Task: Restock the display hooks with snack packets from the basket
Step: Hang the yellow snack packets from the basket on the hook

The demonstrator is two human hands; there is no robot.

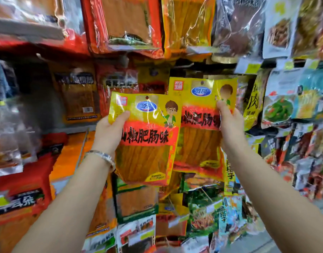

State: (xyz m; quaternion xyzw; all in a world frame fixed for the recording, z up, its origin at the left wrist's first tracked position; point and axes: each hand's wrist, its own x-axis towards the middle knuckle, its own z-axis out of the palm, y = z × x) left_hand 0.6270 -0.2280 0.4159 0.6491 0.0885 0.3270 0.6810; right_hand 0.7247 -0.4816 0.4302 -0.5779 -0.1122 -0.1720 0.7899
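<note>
Left hand [109,128] grips one yellow packet [148,141]; right hand [228,119] grips second packet [201,125], raised before hanging display packets [120,24].

Both arms raised and extended forward, forearms bare. Left hand [109,127] pinches a packet's left edge, thumb on the front face, fingers hidden behind; metal bracelet on that wrist. Right hand [228,119] sits slightly higher, thumb pressed on the front of a second packet near its right edge, fingers wrapped behind
</note>
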